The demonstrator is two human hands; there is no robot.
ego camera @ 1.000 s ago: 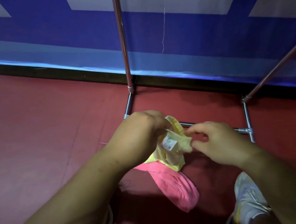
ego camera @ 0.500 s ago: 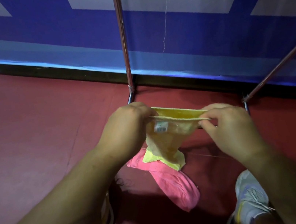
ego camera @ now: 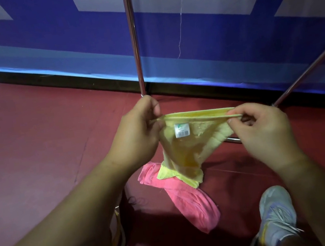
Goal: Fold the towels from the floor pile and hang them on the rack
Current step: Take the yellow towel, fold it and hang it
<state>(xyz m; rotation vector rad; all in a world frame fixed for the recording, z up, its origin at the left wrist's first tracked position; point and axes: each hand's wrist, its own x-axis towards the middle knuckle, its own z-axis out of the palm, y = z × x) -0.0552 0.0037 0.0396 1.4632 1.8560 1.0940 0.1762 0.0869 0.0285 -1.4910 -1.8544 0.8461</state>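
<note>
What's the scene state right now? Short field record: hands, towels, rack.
left hand: pinches one top corner of the yellow towel
right hand: pinches the other top corner
yellow towel: top edge stretched between the hands, white label facing the camera, body sagging, not folded flat
pink towel: crumpled on the red floor, partly behind the yellow towel's lower end
rack: upright metal pole beyond the hands, towels hanging at the top edge of view
shoe: lower right, on the floor
</note>
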